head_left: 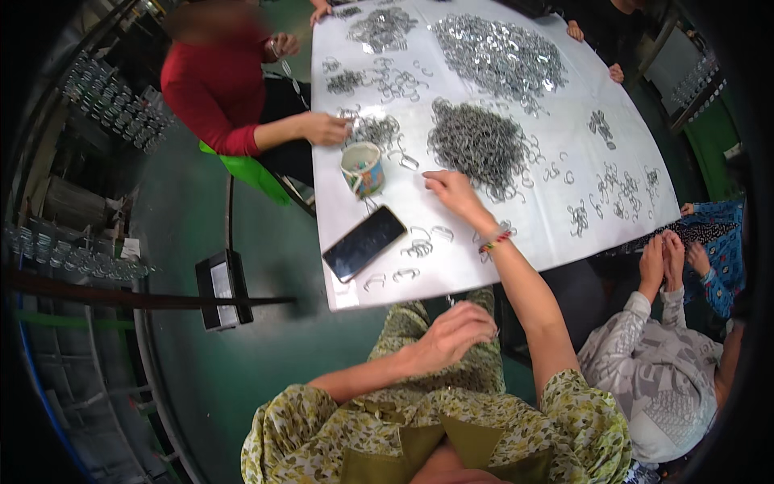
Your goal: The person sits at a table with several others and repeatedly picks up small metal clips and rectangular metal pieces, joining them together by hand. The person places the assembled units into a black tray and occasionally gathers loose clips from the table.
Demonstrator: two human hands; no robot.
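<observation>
Right hand [451, 192] stretched out over the desk [484, 250], arm nearly straight, palm down, beaded band at the wrist. Its fingers are spread flat and loose, gripping nothing, tips touching the 7 o'clock edge of the big pile of metal clips [477, 147]. Clips are small bent wire loops, shiny grey, tangled in a heap.

Left hand [451, 332] held low off the desk edge above the lap, elbow bent, knuckles up. Fingers curled inward; cannot tell if anything is pinched in them.

Desk is covered by a smooth white sheet. Loose clips [419, 246] lie singly at 9 o'clock of the right wrist. A black phone [364, 243], flat glossy slab, lies just beyond them. A ceramic mug [362, 168], patterned, stands upright at 9 o'clock of the right hand. A second, larger clip heap [500, 52] sits at 12 o'clock, well apart.

Person in a red sleeve [218, 97] at 10 o'clock has one hand on a small clip pile. Another person in a grey patterned top [661, 379] sits at 4 o'clock.
</observation>
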